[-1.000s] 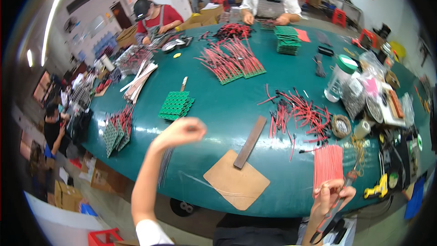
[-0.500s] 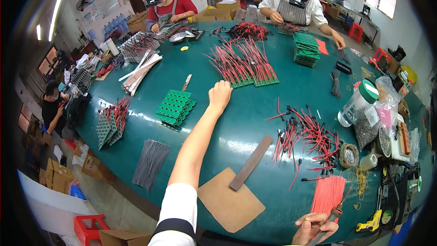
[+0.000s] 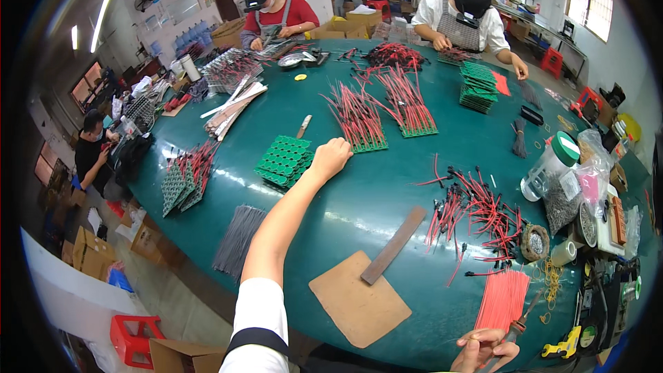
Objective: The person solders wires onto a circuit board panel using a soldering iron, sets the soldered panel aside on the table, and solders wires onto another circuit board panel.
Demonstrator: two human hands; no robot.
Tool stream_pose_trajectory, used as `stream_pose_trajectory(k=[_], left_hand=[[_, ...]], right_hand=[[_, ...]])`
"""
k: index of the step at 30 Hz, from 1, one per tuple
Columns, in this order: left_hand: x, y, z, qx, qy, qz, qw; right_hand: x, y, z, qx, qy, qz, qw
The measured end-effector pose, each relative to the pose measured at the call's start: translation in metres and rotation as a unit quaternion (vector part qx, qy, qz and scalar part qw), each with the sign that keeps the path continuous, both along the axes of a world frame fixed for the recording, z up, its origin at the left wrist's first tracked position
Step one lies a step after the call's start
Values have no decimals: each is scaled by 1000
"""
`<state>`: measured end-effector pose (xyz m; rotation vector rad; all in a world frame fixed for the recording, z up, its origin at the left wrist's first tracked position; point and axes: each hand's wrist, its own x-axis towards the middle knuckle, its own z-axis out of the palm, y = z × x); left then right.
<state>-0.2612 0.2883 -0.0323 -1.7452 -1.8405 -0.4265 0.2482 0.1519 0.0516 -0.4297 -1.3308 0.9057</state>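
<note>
Here's the left hand (image 3: 333, 157), reaching far out over the green table (image 3: 387, 186), fingers curled, right at the near-left corner of a wired panel (image 3: 369, 144); whether it's pinching that edge, I can't tell. Down at the lower right, the right hand (image 3: 485, 349) has its fingers closed around the handle of a soldering iron (image 3: 514, 331), tip pointing up and away. Just beyond that iron lies a bundle of straight red wires (image 3: 503, 297).

That wired panel bristles with red leads, and just right of it sits a 2nd panel (image 3: 418, 128), a narrow gap between the 2. Left of the left hand, a stack of bare green boards (image 3: 282, 159); nearer, a grey wire bundle (image 3: 238, 238) beside the forearm. Between the arms, a brown mat (image 3: 359, 304) with a dark bar (image 3: 395, 245) overlapping its corner.

Further right, loose red wires (image 3: 487, 214), then a green-lidded jar (image 3: 550, 166). Across the table, 2 co-workers (image 3: 298, 12) bend over their own pieces.
</note>
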Motion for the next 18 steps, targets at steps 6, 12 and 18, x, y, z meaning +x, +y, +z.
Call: stream_pose_trajectory(k=[6,12,18], left_hand=[[2,-25,4,-2,41,-51,998],[27,-26,36,-22,-22,7,999],[107,90,24,39,-640,-10,768]], right_hand=[[-1,-7,5,11,-2,6,1000],[5,-9,7,29,-8,8,1000],[-5,-11,11,-6,-13,19,1000]])
